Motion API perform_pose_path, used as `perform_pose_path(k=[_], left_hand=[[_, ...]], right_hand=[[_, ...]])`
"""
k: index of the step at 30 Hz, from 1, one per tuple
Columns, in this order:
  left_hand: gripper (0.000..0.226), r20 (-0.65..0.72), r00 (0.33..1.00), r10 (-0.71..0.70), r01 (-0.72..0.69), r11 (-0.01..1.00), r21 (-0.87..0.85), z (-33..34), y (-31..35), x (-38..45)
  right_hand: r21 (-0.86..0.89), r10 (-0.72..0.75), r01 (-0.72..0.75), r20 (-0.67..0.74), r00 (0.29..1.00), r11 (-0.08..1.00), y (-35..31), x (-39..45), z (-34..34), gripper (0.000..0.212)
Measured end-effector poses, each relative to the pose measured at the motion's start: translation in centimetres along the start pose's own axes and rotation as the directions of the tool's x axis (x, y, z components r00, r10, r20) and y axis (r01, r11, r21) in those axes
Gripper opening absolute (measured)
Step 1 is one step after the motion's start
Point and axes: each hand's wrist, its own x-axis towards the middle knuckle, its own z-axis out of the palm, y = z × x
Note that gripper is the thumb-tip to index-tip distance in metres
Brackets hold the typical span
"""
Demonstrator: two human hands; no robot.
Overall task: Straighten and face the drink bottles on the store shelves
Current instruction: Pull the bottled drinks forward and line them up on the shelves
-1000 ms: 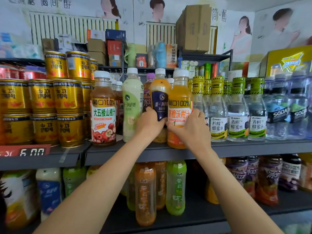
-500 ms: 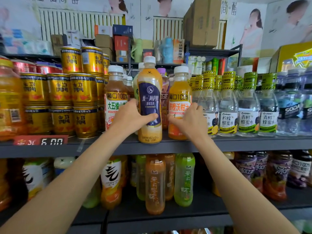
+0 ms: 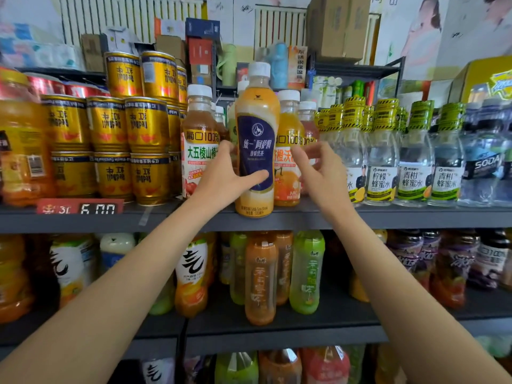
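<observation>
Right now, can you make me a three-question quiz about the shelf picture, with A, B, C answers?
1. Where is the milk tea bottle with the dark blue label?
A. At the front edge of the upper shelf
B. On the bottom shelf
C. On the floor

2. What colour are the stacked cans on the left?
A. Green
B. Gold
C. Pink

3. What is the right hand doing?
A. Squeezing a can
B. Holding nothing, fingers loose
C. Lifting a box

Answers: 1 A, the left hand grips it there, in front of the juice bottles. 2 B, they are gold with dark bands. 3 B, its fingers hover beside the bottle without holding anything.
</observation>
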Motion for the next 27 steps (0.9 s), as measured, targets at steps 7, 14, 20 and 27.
perform_pose_path(k=[7, 14, 20, 27], left_hand=[[0.079, 0.094, 0.968, 0.234, -0.24, 0.969, 0.06, -1.8, -0.1, -2.8], [0.084, 0.534, 0.838, 0.111, -0.129, 0.992, -0.002, -4.3, -1.6, -4.6], [0.07, 0.616, 0.788, 0.005, -0.057, 0.996, 0.066, -3.6, -5.5, -6.9], [0.073, 0.721, 0.692, -0.03, 0.028, 1.0, 0.014, 0.6, -13.5, -12.2]], right_hand=[[0.248, -0.067, -0.043, 0.418, 0.906, 0.968, -4.5, -1.5, 0.4, 0.009], [0.121, 0.012, -0.085, 0.511, 0.86, 0.989, -5.1, -4.8, 1.3, 0.044], [-0.036, 0.163, -0.175, 0.587, 0.793, 0.984, -2.4, -8.3, 3.1, 0.056], [-0.16, 0.281, -0.236, 0.676, 0.681, 0.958, 3.2, -15.7, 5.1, 0.035]])
